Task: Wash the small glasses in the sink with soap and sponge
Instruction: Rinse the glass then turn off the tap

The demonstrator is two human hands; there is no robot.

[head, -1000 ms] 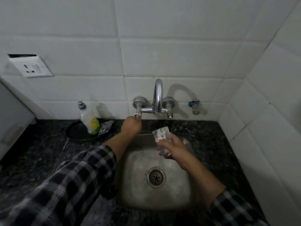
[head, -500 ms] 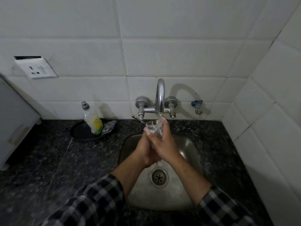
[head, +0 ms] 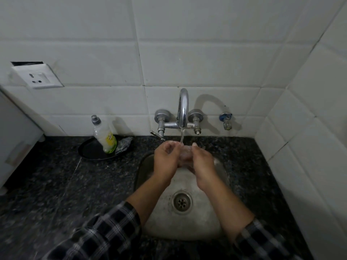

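Arms: both forearms reach forward out of dark checked sleeves [head: 105, 231] over the stainless-steel sink [head: 187, 231] and converge near its back edge.
Left hand [head: 165, 158]: back turned up, fingers curled inward against the left side of the small clear glass [head: 185, 153].
Right hand [head: 202, 162]: thumb raised, fingers wrapped round the glass from the right.
Hands together: they close on the glass from both sides, almost meeting.
Glass: held between the palms above the back of the sink, under the thin water stream [head: 181, 136] from the chrome swan-neck tap [head: 183, 107].
Hard to make out: the glass is blurred and largely covered by fingers (which way its mouth faces cannot be told); the sleeves are cut off by the bottom edge.
Dark speckled stone countertop [head: 56, 184]: at its back edge, left of the sink, a round black tray [head: 90, 151] carries a clear soap bottle with a yellow-green label [head: 105, 136] and a crumpled grey scrubber [head: 124, 142].
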